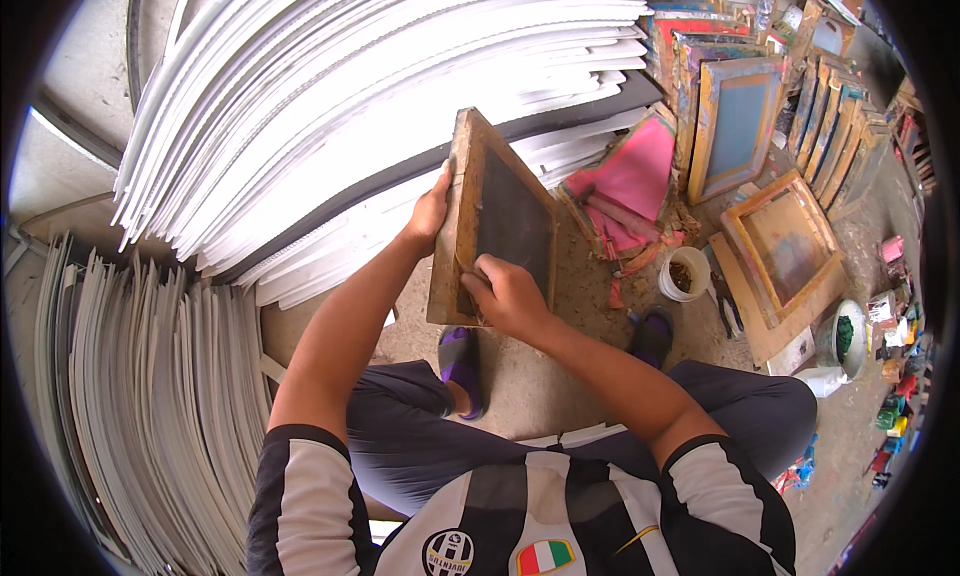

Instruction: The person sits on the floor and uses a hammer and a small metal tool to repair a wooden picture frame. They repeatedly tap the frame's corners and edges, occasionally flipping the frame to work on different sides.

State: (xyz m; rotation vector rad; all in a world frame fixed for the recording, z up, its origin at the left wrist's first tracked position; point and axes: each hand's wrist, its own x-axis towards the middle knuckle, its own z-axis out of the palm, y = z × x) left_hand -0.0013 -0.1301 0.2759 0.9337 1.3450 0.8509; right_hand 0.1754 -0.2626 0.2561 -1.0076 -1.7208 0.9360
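Note:
A wooden screen-printing frame (513, 231) with dark mesh stands tilted upright in front of me, above my feet. My left hand (430, 211) grips its left side bar, fingers wrapped around the back edge. Curled closed, my right hand (510, 298) presses at the lower inner edge of the same frame, over the mesh. Whatever its fingers pinch there is hidden. Right of the frame, on the floor, a white bucket (684, 274) holds small brown bits. Beyond it lie pink mesh (640, 176) and torn pink strips.
Large stacks of white sheets (330, 106) rise ahead and at left (170, 396). More wooden frames (738, 126) lean at the back right; one frame (785, 246) lies on a board. Pliers (728, 311), a bowl with green stuff (850, 341) and paint containers (890, 411) sit at right.

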